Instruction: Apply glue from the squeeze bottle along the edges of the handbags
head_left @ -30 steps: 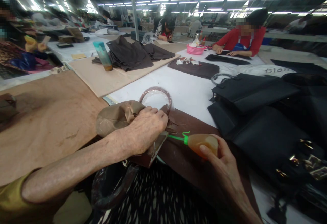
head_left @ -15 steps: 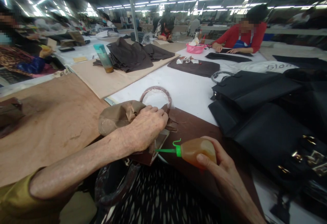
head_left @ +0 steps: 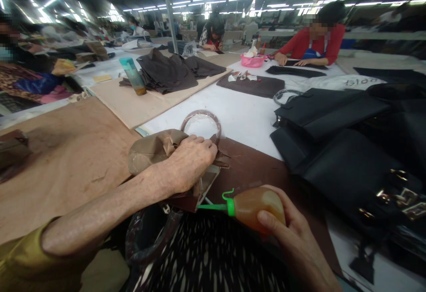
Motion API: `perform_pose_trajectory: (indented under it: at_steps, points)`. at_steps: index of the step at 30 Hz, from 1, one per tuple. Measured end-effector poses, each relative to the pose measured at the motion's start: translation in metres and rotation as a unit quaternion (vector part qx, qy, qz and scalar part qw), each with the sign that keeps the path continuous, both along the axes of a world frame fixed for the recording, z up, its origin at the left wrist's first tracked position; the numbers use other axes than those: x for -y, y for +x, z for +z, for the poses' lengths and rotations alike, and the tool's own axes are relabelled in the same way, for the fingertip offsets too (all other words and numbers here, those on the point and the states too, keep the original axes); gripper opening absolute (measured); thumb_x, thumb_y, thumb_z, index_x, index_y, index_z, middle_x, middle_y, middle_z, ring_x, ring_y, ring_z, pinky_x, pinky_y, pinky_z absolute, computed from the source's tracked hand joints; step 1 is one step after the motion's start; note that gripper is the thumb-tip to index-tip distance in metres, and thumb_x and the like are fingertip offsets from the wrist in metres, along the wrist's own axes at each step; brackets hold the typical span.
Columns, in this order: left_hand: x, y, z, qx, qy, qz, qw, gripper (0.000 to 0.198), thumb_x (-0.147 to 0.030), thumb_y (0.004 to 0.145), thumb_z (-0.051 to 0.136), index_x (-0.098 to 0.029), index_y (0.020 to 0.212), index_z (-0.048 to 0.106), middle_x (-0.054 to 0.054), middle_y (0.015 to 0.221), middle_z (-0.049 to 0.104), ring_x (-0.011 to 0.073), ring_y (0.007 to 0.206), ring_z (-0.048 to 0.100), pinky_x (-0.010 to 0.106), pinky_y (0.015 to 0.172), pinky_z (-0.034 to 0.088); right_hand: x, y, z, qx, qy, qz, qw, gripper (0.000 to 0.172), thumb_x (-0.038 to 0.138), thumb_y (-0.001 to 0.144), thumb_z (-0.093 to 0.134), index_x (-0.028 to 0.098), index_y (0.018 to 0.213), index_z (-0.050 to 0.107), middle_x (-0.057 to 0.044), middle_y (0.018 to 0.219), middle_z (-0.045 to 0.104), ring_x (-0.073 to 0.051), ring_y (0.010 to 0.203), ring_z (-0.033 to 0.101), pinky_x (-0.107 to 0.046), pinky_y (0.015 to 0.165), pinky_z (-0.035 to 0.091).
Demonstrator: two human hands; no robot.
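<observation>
Head view; places are given from the brown panel point(head_left: 253, 167), a flat dark leather sheet on the white table point(head_left: 246, 119).

- Entry 1, left hand point(head_left: 188, 163): at the panel's left edge, knuckles up. The fingers are curled and clamped down on the tan folded piece point(head_left: 149, 150), pinning it over a small flap point(head_left: 208, 185).
- Entry 2, right hand point(head_left: 296, 243): above the panel's near edge, wrapped around the squeeze bottle point(head_left: 258, 207) with the thumb on its belly.
- Entry 3, squeeze bottle: amber contents. Its green nozzle point(head_left: 213, 206) points left, with the tip just under the flap at the panel's near-left corner; contact cannot be told. It is judged light and soft-walled, so any squeeze will push liquid out. It is best held round the belly with mild pressure, never by the thin nozzle.
- Entry 4, tan folded piece: judged soft, limp and creased, and likely to spring open unless pressed flat. It is best held on the fold itself.
- Entry 5, clear ring point(head_left: 201, 125): at the panel's far-left corner, just beyond the left fingertips.
- Entry 6, black bags point(head_left: 333, 150): just right of the panel, with metal fittings showing.
- Entry 7, wooden board point(head_left: 60, 159): left of the panel.
- Entry 8, teal bottle point(head_left: 133, 74) and dark fabric pile point(head_left: 173, 72): well beyond the panel, to the left.
- Entry 9, person in red point(head_left: 313, 43): far beyond the panel, to the right, with hands on separate work.
</observation>
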State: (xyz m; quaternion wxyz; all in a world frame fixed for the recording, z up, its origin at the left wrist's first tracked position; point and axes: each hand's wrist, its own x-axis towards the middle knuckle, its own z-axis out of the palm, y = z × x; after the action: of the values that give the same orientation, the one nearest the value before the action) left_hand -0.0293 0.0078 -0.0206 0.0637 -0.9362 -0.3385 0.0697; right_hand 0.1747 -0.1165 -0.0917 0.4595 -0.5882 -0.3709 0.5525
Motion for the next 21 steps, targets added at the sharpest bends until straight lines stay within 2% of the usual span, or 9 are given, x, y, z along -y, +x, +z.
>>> perform_pose_trajectory:
  at_steps: [3,5,10,21]
  points:
    - [0.001,0.002,0.003,-0.006,-0.008,0.002,1.0,0.018,-0.014,0.071,0.06,-0.012,0.087,0.052,0.007,0.086,0.058,0.0242,0.08,0.055,0.037,0.072,0.04,0.005,-0.004,-0.002,-0.024,0.001,-0.028,0.999,0.048,0.047,0.069,0.068,0.019,0.105,0.052,0.0,0.071,0.058,-0.016,0.055,0.048,-0.023,0.045,0.04]
    - [0.001,0.004,0.006,-0.013,-0.018,0.008,1.0,0.018,-0.013,0.071,0.06,-0.012,0.087,0.052,0.008,0.086,0.059,0.0245,0.08,0.056,0.037,0.072,0.041,0.007,-0.006,-0.005,-0.047,0.002,-0.019,0.999,0.044,0.047,0.071,0.066,0.018,0.102,0.054,-0.001,0.069,0.057,-0.015,0.053,0.046,-0.024,0.045,0.039]
    - [0.002,0.005,0.009,-0.011,-0.013,0.014,1.0,0.017,-0.012,0.071,0.06,-0.011,0.087,0.053,0.008,0.085,0.059,0.0255,0.08,0.056,0.038,0.072,0.042,0.008,-0.009,-0.016,-0.108,-0.001,-0.023,0.994,0.037,0.046,0.075,0.064,0.016,0.095,0.058,-0.002,0.066,0.057,-0.016,0.055,0.047,-0.023,0.045,0.037]
    - [-0.001,0.002,0.006,-0.007,-0.007,0.001,1.0,0.016,-0.012,0.07,0.061,-0.012,0.084,0.053,0.007,0.084,0.059,0.0245,0.078,0.057,0.037,0.071,0.043,0.008,-0.013,-0.019,-0.118,-0.022,-0.051,0.991,0.036,0.046,0.074,0.066,0.016,0.092,0.059,-0.003,0.066,0.059,-0.016,0.054,0.048,-0.023,0.044,0.038]
